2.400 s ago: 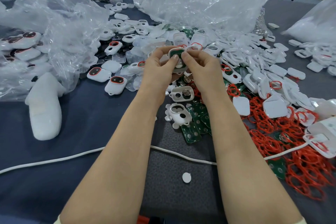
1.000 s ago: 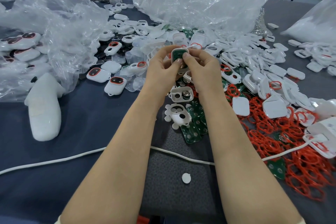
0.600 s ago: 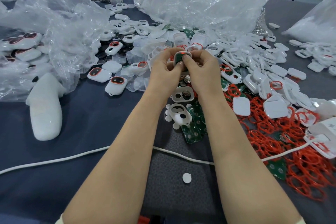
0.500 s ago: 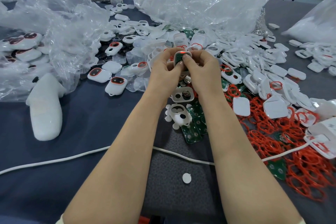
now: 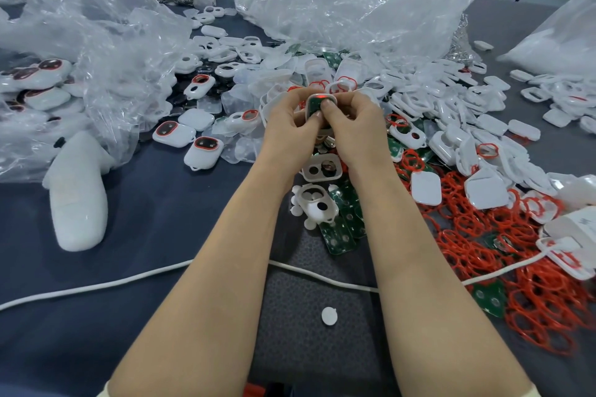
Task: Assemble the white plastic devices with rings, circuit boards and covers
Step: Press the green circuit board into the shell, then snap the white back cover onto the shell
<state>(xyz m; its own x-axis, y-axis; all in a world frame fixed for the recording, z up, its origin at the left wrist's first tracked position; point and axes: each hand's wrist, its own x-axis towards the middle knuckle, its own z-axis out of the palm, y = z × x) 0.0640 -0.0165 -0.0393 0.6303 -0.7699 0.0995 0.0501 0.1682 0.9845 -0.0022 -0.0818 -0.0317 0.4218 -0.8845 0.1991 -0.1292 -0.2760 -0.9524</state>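
One white device (image 5: 308, 103) is held up over the middle of the table (image 5: 161, 219), pinched between the left hand (image 5: 288, 126) and right hand (image 5: 353, 126). Both thumbs are pressed onto its green board (image 5: 314, 106), seemingly to seat it fully inside before closing is attempted.

Assembly workshop: table (image 5: 135, 235) heaped with bagged parts (image 5: 354, 10), red rings (image 5: 532, 300).
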